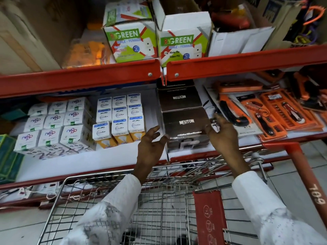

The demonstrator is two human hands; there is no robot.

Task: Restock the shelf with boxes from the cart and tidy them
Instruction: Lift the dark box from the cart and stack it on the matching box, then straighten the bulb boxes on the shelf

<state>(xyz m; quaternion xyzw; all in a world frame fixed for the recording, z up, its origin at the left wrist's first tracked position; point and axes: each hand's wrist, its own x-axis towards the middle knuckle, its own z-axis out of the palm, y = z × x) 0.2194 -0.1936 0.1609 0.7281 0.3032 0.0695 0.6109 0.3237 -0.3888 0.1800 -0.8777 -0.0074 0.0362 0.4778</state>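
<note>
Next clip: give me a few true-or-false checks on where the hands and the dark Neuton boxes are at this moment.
1. The front dark box sits on the middle shelf. True.
2. The left hand is reaching into the cart. False: it is up beside the box.
3. The right hand is at the box's right side. True.
4. The white bulb boxes are right of the dark boxes. False: left.

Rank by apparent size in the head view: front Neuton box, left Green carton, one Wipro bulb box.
1. Left Green carton and front Neuton box: look alike, and the Neuton box is nearer, so unranked.
2. Wipro bulb box: clearly smallest.
</note>
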